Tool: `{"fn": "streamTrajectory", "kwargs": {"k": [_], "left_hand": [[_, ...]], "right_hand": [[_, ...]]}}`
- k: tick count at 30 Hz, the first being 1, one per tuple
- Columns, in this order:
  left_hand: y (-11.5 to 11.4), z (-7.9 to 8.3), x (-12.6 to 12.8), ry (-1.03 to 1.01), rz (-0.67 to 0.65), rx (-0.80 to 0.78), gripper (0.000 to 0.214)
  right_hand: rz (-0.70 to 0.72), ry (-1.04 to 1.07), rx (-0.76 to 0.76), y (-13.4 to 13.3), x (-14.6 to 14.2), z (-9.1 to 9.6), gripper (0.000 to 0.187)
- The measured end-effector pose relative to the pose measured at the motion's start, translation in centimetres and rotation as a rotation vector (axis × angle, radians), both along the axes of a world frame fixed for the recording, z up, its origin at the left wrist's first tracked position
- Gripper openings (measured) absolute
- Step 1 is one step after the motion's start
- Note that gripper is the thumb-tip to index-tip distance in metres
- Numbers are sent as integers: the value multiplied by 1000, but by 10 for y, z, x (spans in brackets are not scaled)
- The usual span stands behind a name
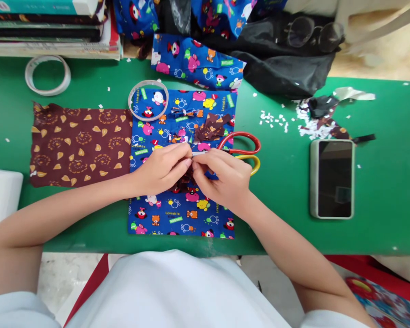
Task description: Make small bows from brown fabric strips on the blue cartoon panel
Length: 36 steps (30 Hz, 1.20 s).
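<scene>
Over a blue cartoon-print cloth (181,223), my left hand (160,167) and my right hand (225,175) meet with their fingertips pinched together. What they pinch is mostly hidden; a small pale sliver shows at the fingertips. Dark brown scraps lie partly hidden beneath my fingers. Scissors (256,141) with one red and one yellow handle loop rest beside my right hand, their blades covered by it. Just beyond the hands, cut brown patterned scraps (212,127) and small blue scraps (182,136) sit on the cloth. A clear tape roll (131,101) lies at its upper left corner.
Left of the blue cloth is a brown leaf-print cloth (82,148). A white tape roll (30,84) lies near stacked books (51,34). On the green table (280,218) are a phone (335,177), white paper bits (309,123) and a black bag (287,73) with glasses (300,32) on it.
</scene>
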<state>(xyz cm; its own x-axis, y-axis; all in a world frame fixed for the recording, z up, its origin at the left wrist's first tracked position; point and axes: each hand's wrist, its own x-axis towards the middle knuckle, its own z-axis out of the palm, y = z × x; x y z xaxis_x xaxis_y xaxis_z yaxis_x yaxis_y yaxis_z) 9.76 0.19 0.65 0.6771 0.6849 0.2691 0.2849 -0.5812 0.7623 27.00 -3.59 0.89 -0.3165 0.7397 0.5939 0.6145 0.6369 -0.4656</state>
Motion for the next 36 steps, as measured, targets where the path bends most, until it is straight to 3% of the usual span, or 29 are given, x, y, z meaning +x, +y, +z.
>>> {"fn": "streamTrajectory", "kwargs": {"k": [8, 17, 36], "left_hand": [[0, -1, 1, 59, -23, -39, 15], [0, 1, 0, 44, -30, -65, 15], [0, -1, -2, 16, -29, -5, 15]], "right_hand": [[0, -58, 45, 0, 0, -1, 14], [8, -32, -5, 0, 1, -3, 12], [31, -10, -45, 1, 1, -4, 12]]}}
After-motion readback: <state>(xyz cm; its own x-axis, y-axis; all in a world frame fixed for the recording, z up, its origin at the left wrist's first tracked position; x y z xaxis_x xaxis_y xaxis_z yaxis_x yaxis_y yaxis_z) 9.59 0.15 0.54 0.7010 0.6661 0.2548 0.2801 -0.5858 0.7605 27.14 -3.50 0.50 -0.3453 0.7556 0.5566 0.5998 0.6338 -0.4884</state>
